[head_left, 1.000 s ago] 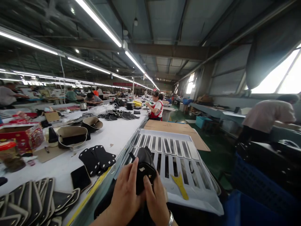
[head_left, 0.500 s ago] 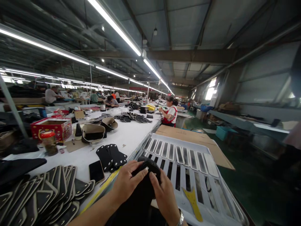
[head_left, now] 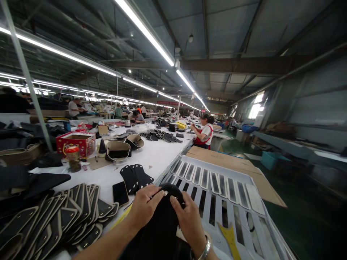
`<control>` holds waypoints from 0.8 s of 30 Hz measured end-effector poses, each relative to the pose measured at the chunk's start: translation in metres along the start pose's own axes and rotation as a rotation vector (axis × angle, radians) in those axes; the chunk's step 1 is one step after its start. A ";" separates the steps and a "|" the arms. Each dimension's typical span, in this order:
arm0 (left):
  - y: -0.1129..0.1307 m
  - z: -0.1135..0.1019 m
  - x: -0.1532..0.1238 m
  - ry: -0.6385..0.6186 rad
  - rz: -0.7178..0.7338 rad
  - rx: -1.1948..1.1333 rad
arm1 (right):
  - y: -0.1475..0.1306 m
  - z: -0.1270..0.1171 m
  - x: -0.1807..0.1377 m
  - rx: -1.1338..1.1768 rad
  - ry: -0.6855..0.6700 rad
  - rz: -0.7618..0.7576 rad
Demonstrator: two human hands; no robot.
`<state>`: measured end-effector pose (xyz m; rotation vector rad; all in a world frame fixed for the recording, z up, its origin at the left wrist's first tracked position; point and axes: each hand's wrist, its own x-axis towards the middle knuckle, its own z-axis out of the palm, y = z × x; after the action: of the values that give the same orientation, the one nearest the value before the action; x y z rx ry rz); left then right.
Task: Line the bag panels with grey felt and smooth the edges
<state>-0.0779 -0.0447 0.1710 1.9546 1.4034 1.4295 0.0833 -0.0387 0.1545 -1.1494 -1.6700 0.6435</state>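
Observation:
Between my hands is a black, soft-looking piece (head_left: 163, 224) with a rounded top edge; its lower part drapes toward me and is lost in dark. My left hand (head_left: 143, 206) pinches its upper left edge between thumb and fingers. On the opposite side, my right hand (head_left: 189, 218) grips the upper right edge, thumb on the near face. Most fingertips are hidden behind the piece. Left of my hands lie a phone (head_left: 120, 193) and some black cut pieces (head_left: 135, 178) with pale spots along their edges. Many pale-edged black panels (head_left: 73, 216) overlap at the lower left.
To my right sits a grey slotted tray (head_left: 208, 202) with a row of pale-framed strips and a yellow forked piece (head_left: 230, 238). Cardboard (head_left: 235, 166) lies beyond it. A red box (head_left: 76, 143) and a lidded jar (head_left: 73, 159) stand left. A co-worker (head_left: 204, 133) is ahead.
My view has swung slightly left, so the surroundings sit further right. The top of the black piece now looks smoother and less folded. Both hands keep their hold.

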 end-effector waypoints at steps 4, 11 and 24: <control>-0.004 -0.003 -0.001 0.018 -0.025 -0.051 | 0.000 0.004 -0.001 -0.025 0.002 -0.027; -0.012 -0.013 0.004 -0.007 -0.041 -0.029 | 0.001 0.010 -0.001 -0.100 -0.023 -0.058; -0.008 -0.008 -0.003 -0.018 -0.032 0.001 | -0.015 -0.018 0.013 -0.125 -0.193 -0.127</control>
<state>-0.0887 -0.0462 0.1670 1.9319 1.4215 1.3939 0.0924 -0.0354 0.1791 -1.0852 -1.9540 0.5912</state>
